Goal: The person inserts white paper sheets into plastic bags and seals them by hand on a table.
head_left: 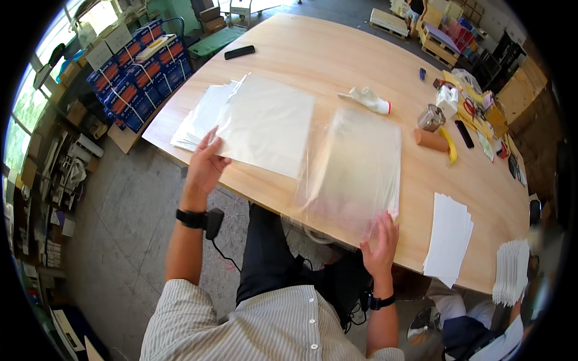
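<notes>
Left hand (205,163) lies spread on the sheet stack (256,123) at the table (337,54) edge; right hand (380,240), fingers open, pins the clear bag's (355,165) near corner overhanging it. Bare wood beyond.

You've got a black remote-looking thing (239,52) up near the table's (337,54) far left edge, a white glove (368,99) around the middle, and a metal tin (431,117) beside a brown cardboard tube (431,140) toward the right edge. Two white paper stacks (448,237) sit at the near right corner. Blue boxes (135,72) are stacked past the left edge.
</notes>
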The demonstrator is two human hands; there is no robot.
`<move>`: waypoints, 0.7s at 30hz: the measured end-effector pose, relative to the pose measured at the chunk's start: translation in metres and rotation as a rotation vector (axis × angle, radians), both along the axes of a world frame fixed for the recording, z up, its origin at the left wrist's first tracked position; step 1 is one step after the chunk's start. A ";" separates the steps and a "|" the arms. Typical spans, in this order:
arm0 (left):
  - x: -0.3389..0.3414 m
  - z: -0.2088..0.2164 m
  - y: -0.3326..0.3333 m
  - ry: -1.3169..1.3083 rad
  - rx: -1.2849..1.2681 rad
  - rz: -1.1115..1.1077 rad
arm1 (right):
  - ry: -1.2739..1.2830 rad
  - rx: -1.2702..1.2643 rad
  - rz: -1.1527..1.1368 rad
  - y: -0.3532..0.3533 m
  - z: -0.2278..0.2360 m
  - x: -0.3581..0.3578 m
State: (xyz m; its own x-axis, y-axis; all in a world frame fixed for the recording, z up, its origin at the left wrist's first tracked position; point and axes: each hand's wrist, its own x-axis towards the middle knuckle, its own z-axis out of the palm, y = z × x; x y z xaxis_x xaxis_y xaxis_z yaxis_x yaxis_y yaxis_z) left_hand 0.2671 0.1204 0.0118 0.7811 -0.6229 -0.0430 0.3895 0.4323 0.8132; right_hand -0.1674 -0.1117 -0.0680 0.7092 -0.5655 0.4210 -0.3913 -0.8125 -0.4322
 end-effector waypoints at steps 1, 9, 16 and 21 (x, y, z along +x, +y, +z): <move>0.019 0.000 0.005 -0.008 0.009 0.019 | -0.005 -0.012 -0.001 0.000 -0.001 0.000; 0.142 -0.046 0.042 -0.021 0.305 0.110 | -0.015 -0.046 -0.022 0.001 -0.004 0.003; 0.164 -0.060 0.046 -0.040 0.303 0.171 | -0.005 -0.069 -0.045 0.002 -0.004 0.002; 0.180 -0.062 0.056 -0.434 0.707 0.371 | -0.014 -0.075 -0.039 0.005 -0.003 0.006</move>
